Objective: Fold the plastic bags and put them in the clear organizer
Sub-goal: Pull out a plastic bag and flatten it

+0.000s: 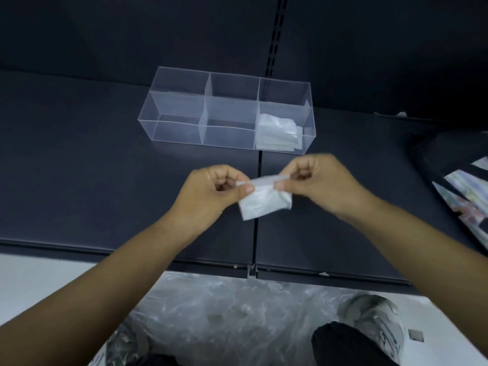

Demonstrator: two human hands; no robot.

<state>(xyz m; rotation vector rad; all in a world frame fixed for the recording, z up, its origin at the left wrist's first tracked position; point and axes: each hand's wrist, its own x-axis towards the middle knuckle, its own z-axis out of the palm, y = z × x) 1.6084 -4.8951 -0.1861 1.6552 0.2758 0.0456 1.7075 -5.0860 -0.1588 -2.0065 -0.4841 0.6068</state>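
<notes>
**Desk:** What are you seeing on the head view?

**Operator:** I'm looking down at a dark shelf (105, 167). Both hands are working over it on a small folded plastic bag (264, 200). The left hand (211, 191) is pinching the bag's upper left corner between thumb and forefinger, with the other fingers curling into the palm. The right hand (319, 180) is doing the same at the upper right corner. So both hands are clamping on the same bag, and the rest of it is hanging down between them.

**Desk:** Where is that bag sitting against the organizer?

**Operator:** It is on the near side of the clear organizer (177, 107), apart from it and roughly in line with its right half. I can't tell whether the bag's lower edge is touching the shelf.

**Desk:** Is anything lying in the organizer?

**Operator:** A stack of folded bags (277, 130) is lying in the right-hand compartment. In the left and middle compartments I'm seeing only faint shapes through the walls, too unclear to name.

**Desk:** What about the surroundings?

**Operator:** A crumpled pile of clear plastic (224, 313) is lying on the floor below the shelf's near edge. A dark bag with printed packs (462, 186) is showing at the right edge. A slotted upright (276, 35) is running up the back panel behind the organizer.
</notes>
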